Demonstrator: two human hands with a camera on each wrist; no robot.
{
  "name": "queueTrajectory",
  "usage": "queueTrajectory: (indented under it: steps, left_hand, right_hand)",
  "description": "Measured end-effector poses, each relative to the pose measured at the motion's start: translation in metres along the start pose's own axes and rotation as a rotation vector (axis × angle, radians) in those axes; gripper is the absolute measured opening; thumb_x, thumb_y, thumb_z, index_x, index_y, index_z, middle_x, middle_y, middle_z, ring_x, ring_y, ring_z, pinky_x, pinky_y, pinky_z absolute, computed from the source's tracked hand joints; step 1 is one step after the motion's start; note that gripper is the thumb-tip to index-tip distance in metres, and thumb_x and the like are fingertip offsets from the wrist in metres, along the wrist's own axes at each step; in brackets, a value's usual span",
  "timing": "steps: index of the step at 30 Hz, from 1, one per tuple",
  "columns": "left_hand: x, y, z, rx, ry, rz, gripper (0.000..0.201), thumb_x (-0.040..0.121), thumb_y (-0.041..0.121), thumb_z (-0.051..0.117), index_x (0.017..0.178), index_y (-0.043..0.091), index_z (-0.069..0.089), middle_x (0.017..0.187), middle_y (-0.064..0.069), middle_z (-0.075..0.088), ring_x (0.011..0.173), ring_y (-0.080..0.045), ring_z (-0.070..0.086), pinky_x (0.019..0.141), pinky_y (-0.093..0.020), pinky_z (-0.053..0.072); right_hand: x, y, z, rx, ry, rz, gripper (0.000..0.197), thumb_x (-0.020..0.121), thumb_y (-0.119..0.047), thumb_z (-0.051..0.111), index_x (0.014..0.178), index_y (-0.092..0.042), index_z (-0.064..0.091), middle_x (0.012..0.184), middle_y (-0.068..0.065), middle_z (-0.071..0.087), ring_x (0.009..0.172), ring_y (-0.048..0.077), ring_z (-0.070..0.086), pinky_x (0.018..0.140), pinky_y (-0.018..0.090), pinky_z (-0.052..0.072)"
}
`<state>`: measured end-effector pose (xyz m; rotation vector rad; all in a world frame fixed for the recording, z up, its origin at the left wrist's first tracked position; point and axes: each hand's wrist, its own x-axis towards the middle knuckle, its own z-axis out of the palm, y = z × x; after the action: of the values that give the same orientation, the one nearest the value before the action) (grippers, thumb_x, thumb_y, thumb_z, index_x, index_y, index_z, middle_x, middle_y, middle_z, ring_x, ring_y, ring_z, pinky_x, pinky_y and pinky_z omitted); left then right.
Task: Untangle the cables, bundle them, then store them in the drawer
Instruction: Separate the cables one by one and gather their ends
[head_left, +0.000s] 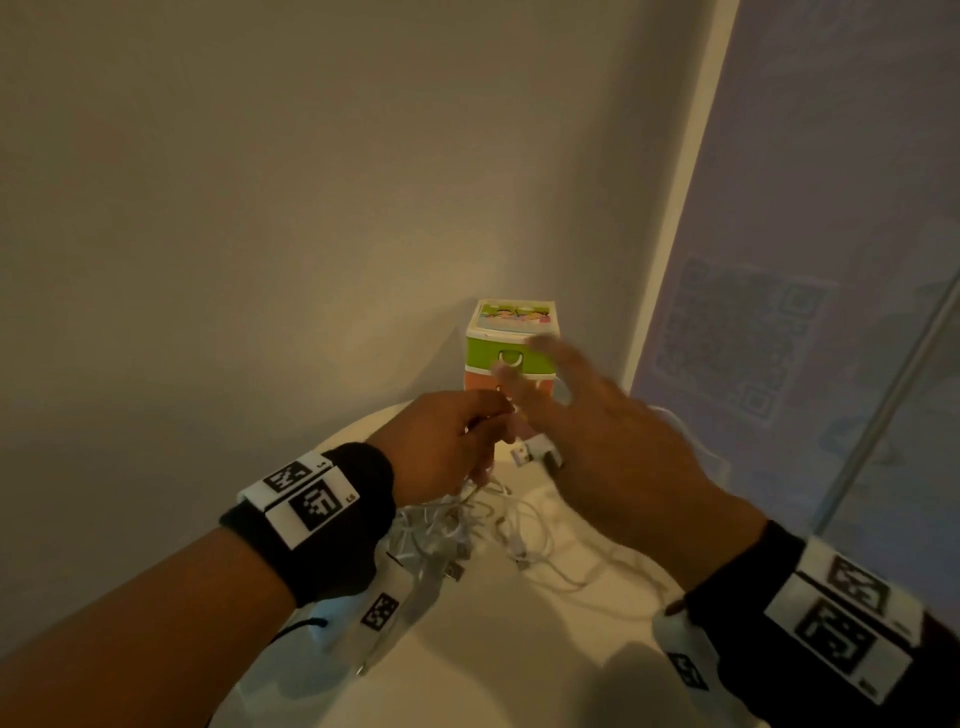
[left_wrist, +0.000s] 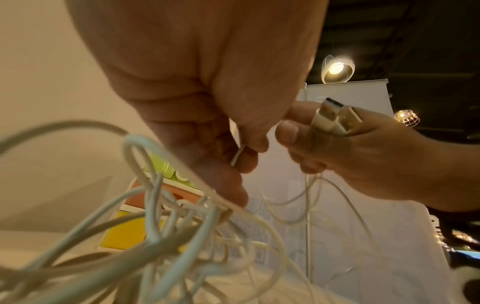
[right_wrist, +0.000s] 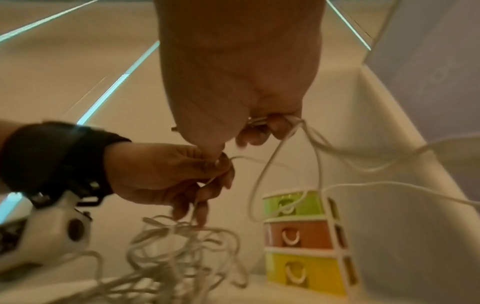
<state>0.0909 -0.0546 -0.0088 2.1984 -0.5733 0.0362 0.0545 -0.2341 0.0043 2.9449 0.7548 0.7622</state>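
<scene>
A tangle of white cables (head_left: 462, 525) lies on the white round table (head_left: 519, 654) and hangs up into my left hand (head_left: 467, 436). That hand pinches a thin white cable (left_wrist: 237, 155) between thumb and fingers, its lower fingers curled in the tangle (right_wrist: 182, 242). My right hand (head_left: 587, 436) is just right of it, fingers spread and blurred, with two USB plugs (left_wrist: 335, 120) clamped between its fingers; their cables (right_wrist: 311, 148) droop from it. The small drawer unit (right_wrist: 301, 236) has green, orange and yellow drawers, all closed, and stands behind the hands (head_left: 511, 343).
The drawer unit sits at the table's far edge against a plain wall. A pale banner with a QR code (head_left: 737, 338) on a thin stand rises close on the right. Loose cable loops (head_left: 571, 566) spread over the table under my right wrist.
</scene>
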Motion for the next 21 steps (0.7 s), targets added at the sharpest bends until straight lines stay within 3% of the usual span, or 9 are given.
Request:
queueTrajectory:
  steps: [2,3,6,9,14,16,18,19,21]
  left_hand:
    - [-0.001,0.001,0.001,-0.089,-0.030,0.000,0.026,0.101,0.022,0.042,0.110,0.024,0.066,0.096,-0.003,0.070,0.070,-0.017,0.071,0.062,-0.024,0.058]
    - [-0.001,0.000,0.001,-0.107,-0.032,0.004,0.026,0.101,0.021,0.042,0.110,0.025,0.066,0.098,0.000,0.070,0.071,-0.016,0.071,0.063,-0.023,0.058]
    - [0.000,-0.002,-0.002,-0.022,-0.054,0.012,0.021,0.101,0.025,0.044,0.095,0.016,0.061,0.084,-0.001,0.065,0.066,-0.006,0.065,0.061,-0.022,0.053]
    - [0.001,-0.010,-0.005,0.034,-0.137,-0.001,0.022,0.100,0.029,0.044,0.086,0.018,0.056,0.076,0.003,0.061,0.065,-0.007,0.056,0.066,-0.024,0.046]
    - [0.005,-0.005,-0.005,0.008,-0.134,0.035,0.023,0.100,0.028,0.044,0.087,0.015,0.057,0.079,0.001,0.062,0.071,-0.011,0.054,0.072,-0.031,0.046]
    - [0.006,-0.009,-0.007,0.066,-0.164,0.020,0.021,0.100,0.026,0.044,0.087,0.016,0.057,0.081,0.000,0.061,0.074,-0.012,0.055,0.077,-0.034,0.048]
    - [0.003,-0.018,-0.010,0.140,-0.197,-0.021,0.022,0.099,0.025,0.043,0.086,0.016,0.058,0.079,0.000,0.061,0.074,-0.014,0.056,0.079,-0.037,0.048]
    - [0.000,-0.022,-0.011,0.129,-0.189,-0.052,0.023,0.100,0.024,0.042,0.087,0.015,0.059,0.077,-0.001,0.061,0.073,-0.015,0.057,0.076,-0.035,0.048]
    - [-0.001,-0.020,-0.015,0.027,-0.123,-0.091,0.027,0.102,0.021,0.038,0.094,0.010,0.062,0.075,-0.006,0.061,0.072,-0.017,0.059,0.062,-0.025,0.047]
  right_hand:
    - [0.003,-0.004,0.008,0.185,-0.157,0.013,0.074,0.092,-0.015,0.055,0.151,-0.031,0.012,0.154,0.002,0.030,0.128,0.025,0.043,0.097,0.036,0.044]
    - [0.004,-0.004,0.011,0.243,-0.170,0.048,0.067,0.093,-0.014,0.053,0.149,-0.030,0.020,0.148,0.002,0.040,0.125,0.023,0.045,0.096,0.032,0.042]
    - [0.007,-0.001,0.010,0.201,-0.052,0.079,0.035,0.093,-0.012,0.047,0.125,-0.026,0.052,0.117,0.001,0.056,0.102,0.022,0.052,0.079,0.029,0.041]
    - [0.009,0.011,0.003,0.204,0.075,0.154,0.030,0.089,-0.007,0.044,0.110,-0.024,0.059,0.095,-0.001,0.050,0.089,0.025,0.051,0.067,0.032,0.038]
    - [0.005,0.011,-0.005,0.291,0.239,0.258,0.032,0.086,-0.011,0.040,0.109,-0.021,0.059,0.094,0.001,0.053,0.083,0.021,0.047,0.064,0.036,0.042]
    - [0.003,0.007,-0.011,0.375,0.388,0.286,0.034,0.085,-0.017,0.032,0.105,-0.019,0.060,0.096,0.004,0.058,0.085,0.024,0.052,0.067,0.033,0.041]
    - [0.003,0.019,-0.026,0.456,0.564,0.364,0.031,0.086,-0.010,0.036,0.103,-0.018,0.061,0.096,0.006,0.061,0.084,0.025,0.053,0.068,0.026,0.034]
    - [0.005,0.029,-0.032,0.441,0.578,0.403,0.028,0.088,-0.007,0.039,0.102,-0.017,0.062,0.094,0.006,0.062,0.083,0.024,0.053,0.067,0.026,0.033]
    - [0.006,0.046,-0.038,0.327,0.467,0.403,0.027,0.090,-0.004,0.044,0.104,-0.015,0.064,0.097,0.012,0.064,0.087,0.032,0.057,0.071,0.032,0.042]
